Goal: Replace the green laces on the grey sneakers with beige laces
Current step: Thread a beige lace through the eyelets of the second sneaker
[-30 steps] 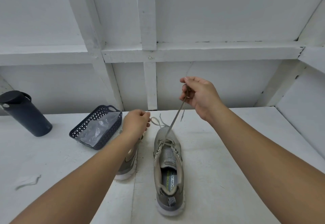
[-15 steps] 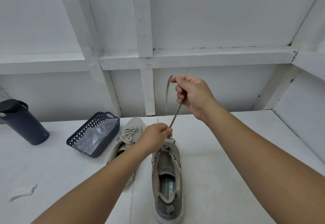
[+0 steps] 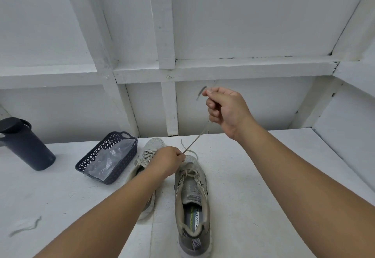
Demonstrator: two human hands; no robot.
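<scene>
Two grey sneakers stand side by side on the white table, toes pointing away. The right sneaker (image 3: 191, 192) carries beige lacing near its toe. The left sneaker (image 3: 148, 156) is laced too and partly hidden by my left forearm. My right hand (image 3: 225, 108) is raised above the table and grips a thin lace (image 3: 195, 141) pulled taut upward, its tip sticking out past my fingers. My left hand (image 3: 168, 161) sits at the toe end of the right sneaker and pinches the same lace low down.
A dark plastic basket (image 3: 91, 161) holding a clear plastic bag lies left of the shoes. Further left stands a dark tumbler (image 3: 24, 144). A loose greenish lace (image 3: 26, 225) lies near the table's front left. White panelled walls close in behind and to the right.
My left hand moved from the left sneaker to the right sneaker's toe and took hold of the lace. My right hand rose a little, keeping the lace taut.
</scene>
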